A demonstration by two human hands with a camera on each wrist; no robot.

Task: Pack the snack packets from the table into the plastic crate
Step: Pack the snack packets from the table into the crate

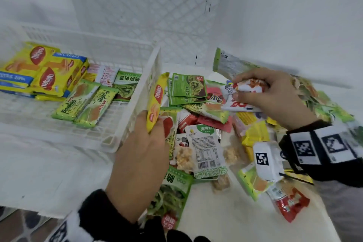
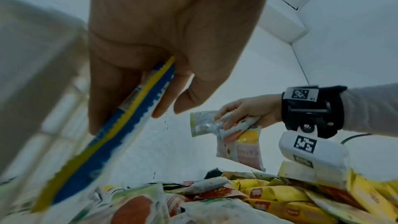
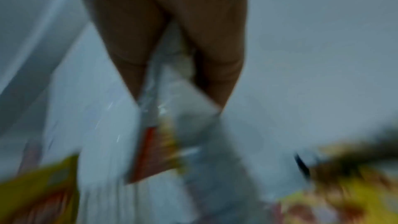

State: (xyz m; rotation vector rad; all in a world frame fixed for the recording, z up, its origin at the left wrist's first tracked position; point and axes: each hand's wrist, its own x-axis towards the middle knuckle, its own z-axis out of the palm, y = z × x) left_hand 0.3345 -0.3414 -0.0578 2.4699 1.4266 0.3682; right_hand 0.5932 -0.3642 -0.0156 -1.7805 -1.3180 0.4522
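Head view: high, facing forward and down over the table, crate at left of frame, packet pile at centre and right. Left wrist view: very close under the left hand, facing along its fingers toward the right hand at right of frame, pile along the bottom edge; both shared with the head view. Right wrist view: very close, blurred, facing along the fingers at upper centre.

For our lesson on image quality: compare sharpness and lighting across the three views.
Head view: bright and mostly sharp, labels legible inside the white plastic crate. Left wrist view: dimmer, the yellow-and-blue wafer packet streaked in the left hand. Right wrist view: dark, heavily motion-blurred, the right hand a smear.
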